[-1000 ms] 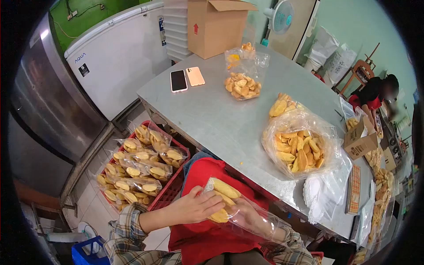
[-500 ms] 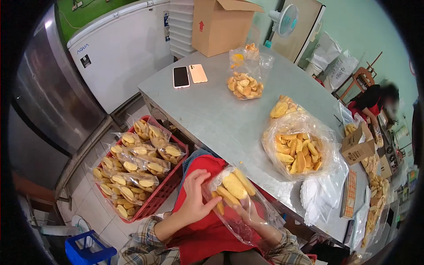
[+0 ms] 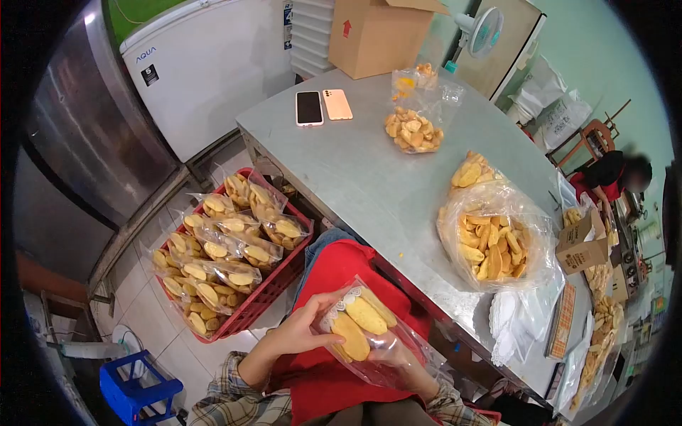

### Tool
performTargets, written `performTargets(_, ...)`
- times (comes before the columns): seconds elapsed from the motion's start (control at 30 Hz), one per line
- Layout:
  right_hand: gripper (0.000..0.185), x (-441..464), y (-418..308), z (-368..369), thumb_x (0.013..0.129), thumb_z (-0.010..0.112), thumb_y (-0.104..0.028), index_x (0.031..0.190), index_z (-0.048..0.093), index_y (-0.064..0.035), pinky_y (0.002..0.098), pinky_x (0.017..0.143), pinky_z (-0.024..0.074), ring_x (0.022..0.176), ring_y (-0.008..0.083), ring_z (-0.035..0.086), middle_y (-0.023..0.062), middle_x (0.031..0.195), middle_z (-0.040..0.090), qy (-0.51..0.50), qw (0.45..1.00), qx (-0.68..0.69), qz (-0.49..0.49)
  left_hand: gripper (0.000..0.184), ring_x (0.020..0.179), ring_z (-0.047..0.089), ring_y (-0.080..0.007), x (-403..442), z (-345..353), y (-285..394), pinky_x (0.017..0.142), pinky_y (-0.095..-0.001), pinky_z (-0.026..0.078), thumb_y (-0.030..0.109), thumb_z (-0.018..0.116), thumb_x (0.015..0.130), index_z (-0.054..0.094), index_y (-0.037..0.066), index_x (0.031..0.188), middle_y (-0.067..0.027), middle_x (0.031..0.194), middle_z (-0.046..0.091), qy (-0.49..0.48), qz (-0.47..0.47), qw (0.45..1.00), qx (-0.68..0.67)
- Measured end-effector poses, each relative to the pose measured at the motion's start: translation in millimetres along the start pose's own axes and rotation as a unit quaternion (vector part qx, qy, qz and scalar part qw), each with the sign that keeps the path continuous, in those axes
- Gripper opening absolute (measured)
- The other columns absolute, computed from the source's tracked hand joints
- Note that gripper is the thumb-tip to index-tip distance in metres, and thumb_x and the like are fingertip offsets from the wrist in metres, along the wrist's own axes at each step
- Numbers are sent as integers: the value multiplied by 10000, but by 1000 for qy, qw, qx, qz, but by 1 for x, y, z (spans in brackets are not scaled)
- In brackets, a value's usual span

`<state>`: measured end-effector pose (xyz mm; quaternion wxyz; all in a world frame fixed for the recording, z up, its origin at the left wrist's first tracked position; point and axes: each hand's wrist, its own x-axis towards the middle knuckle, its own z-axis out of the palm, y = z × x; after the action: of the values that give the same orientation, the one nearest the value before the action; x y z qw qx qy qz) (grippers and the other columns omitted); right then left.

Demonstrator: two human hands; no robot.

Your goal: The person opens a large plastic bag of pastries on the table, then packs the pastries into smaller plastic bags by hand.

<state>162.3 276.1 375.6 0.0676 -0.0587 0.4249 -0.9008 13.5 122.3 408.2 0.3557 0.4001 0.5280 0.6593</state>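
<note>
A clear plastic bag (image 3: 413, 334) with a lacy white paper edge holds long, oval yellow slices (image 3: 366, 316) that look like bread or biscuit. It lies tilted above my red apron (image 3: 337, 266). My left hand (image 3: 307, 328) is closed on the bag's left end, thumb over the slices and fingers at the lacy edge. At the lower right, my right hand (image 3: 395, 355) grips the bag, its fingers partly hidden by the shiny plastic. On the table (image 3: 341, 170), a large open plastic bag (image 3: 543, 245) is full of similar slices.
A red crate (image 3: 273, 290) of filled bags stands on the floor at left, near a blue stool (image 3: 138, 387). Two phones (image 3: 310, 108), another bag of pieces (image 3: 415, 131) and a cardboard box (image 3: 380, 39) are on the table. A person (image 3: 604, 174) works at far right.
My left hand has come down from beside the bag and now holds its left end. The bag has turned so the slices face up. The view has shifted slightly.
</note>
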Motion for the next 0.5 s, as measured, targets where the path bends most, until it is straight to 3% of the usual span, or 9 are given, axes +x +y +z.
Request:
performTargets(0.03, 782, 0, 3, -3, 761, 617, -87, 1364, 123, -28, 327, 1053, 164, 1292, 210, 216, 109, 1406, 203, 0, 1000, 0, 1, 630, 1212, 362, -237, -1, -3, 5, 965, -337, 315, 104, 756, 657, 429, 18, 1189, -157, 1332, 338, 1, -50, 999, 12)
performTargets(0.17, 775, -1, 14, -17, 738, 668, -107, 1348, 196, -35, 327, 1034, 215, 1263, 203, 272, 95, 1377, 272, 76, 993, -87, 35, 654, 1210, 365, -232, 1, -12, 10, 963, -342, 318, 104, 769, 639, 436, 19, 1195, -183, 1317, 348, -29, -47, 994, 99)
performTargets(0.23, 773, 1, 10, -18, 732, 680, -112, 1344, 215, -37, 327, 1030, 227, 1255, 201, 286, 91, 1370, 289, 94, 989, -106, 44, 571, 1211, 372, -257, 5, -16, 5, 975, -325, 305, 120, 752, 658, 458, 0, 1133, -225, 1302, 359, -27, 96, 985, 140)
performTargets(0.3, 755, 11, -7, -25, 703, 716, -124, 1315, 283, -35, 325, 1004, 277, 1223, 200, 336, 88, 1322, 360, 29, 954, -287, 86, 537, 1181, 402, -244, 6, -19, 10, 961, -316, 322, 104, 741, 671, 461, -4, 1115, -210, 1265, 400, 7, 119, 973, 195)
performTargets(0.37, 715, 22, -11, -19, 731, 686, -98, 1315, 278, -29, 318, 1008, 267, 1237, 200, 312, 93, 1327, 347, 24, 940, -339, 35, 503, 1151, 432, -231, 2, -17, 6, 948, -308, 339, 88, 731, 683, 464, -8, 1098, -195, 1228, 442, 40, 142, 957, 248)
performTargets(0.43, 672, 23, -7, -20, 764, 644, -73, 1320, 269, -26, 317, 1019, 248, 1253, 201, 284, 94, 1347, 316, -45, 901, -431, -35, 432, 1105, 459, -197, -8, -1, -9, 928, -301, 358, 58, 707, 708, 467, -8, 1061, -153, 1165, 487, 144, -45, 989, 6)
performTargets(0.47, 636, 20, -6, -17, 784, 602, -39, 1324, 266, -29, 329, 1036, 215, 1266, 198, 260, 89, 1358, 294, -32, 967, -246, 55, 471, 1098, 458, -175, -11, 1, -9, 913, -286, 369, 53, 681, 736, 438, -21, 1133, -139, 1175, 487, 142, -48, 988, -24)
performTargets(0.5, 636, 16, -6, -13, 784, 602, -39, 1324, 266, -29, 329, 1036, 215, 1266, 198, 260, 89, 1358, 294, -33, 967, -246, 56, 471, 1098, 458, -175, -13, 0, -7, 913, -286, 369, 53, 681, 736, 438, -21, 1133, -139, 1175, 487, 143, -48, 988, -24)
